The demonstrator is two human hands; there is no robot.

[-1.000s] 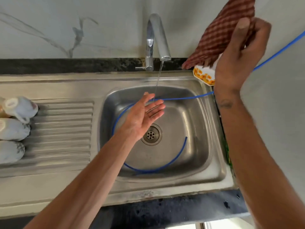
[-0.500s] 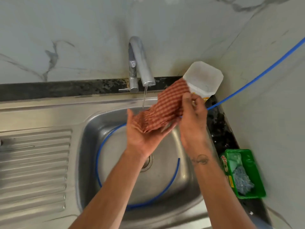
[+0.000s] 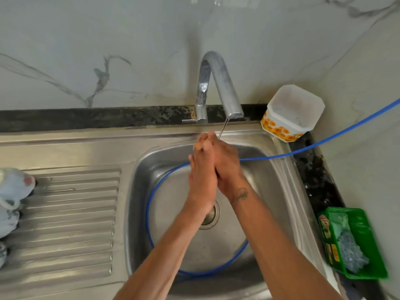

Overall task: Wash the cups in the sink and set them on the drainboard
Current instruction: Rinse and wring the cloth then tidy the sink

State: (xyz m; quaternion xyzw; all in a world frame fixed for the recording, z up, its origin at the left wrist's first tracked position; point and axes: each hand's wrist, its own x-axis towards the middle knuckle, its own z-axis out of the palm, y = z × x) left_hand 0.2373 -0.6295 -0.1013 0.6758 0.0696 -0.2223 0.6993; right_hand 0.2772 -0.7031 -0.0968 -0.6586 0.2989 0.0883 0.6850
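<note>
My left hand (image 3: 202,182) and my right hand (image 3: 227,167) are pressed palm to palm over the steel sink (image 3: 270,202), fingers mostly straight, tips just under the thin water stream from the tap (image 3: 218,83). Nothing shows between the palms, and no cup lies in the basin. White patterned cups (image 3: 15,187) lie on their sides at the far left of the ribbed drainboard (image 3: 71,213), partly cut off by the frame edge.
A blue hose (image 3: 324,141) comes in from the right and loops around the basin floor by the drain (image 3: 211,215). A white tub with orange flowers (image 3: 294,111) stands at the back right corner. A green tray (image 3: 355,245) holds a scrubber.
The red checked cloth that my right hand brought down onto my left palm is no longer in view. Both hands now press together under the tap. The view has shifted.
</note>
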